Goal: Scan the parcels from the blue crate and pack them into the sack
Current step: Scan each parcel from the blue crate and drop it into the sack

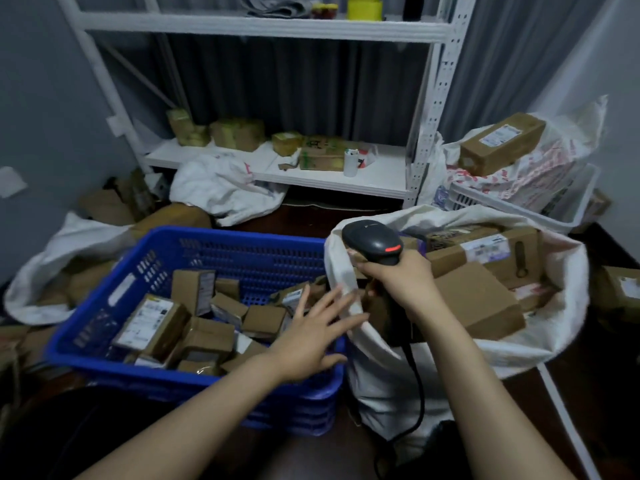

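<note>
The crate (225,237) full of small parcels (152,323) sat left of the sack (381,375), which held bigger boxes (478,299), and a shelf (381,174) with more boxes (239,133) stood behind both.

We see a dark floor (298,218) with a blue crate (242,239) in the middle, a white sack (381,386) just beside it on the right, a second white sack (45,271) near the left edge, and a white basket (519,206) and a white rack (420,161) at the back.

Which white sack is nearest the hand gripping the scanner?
The open sack right of the blue crate; the right hand grips the scanner over its rim.
</note>
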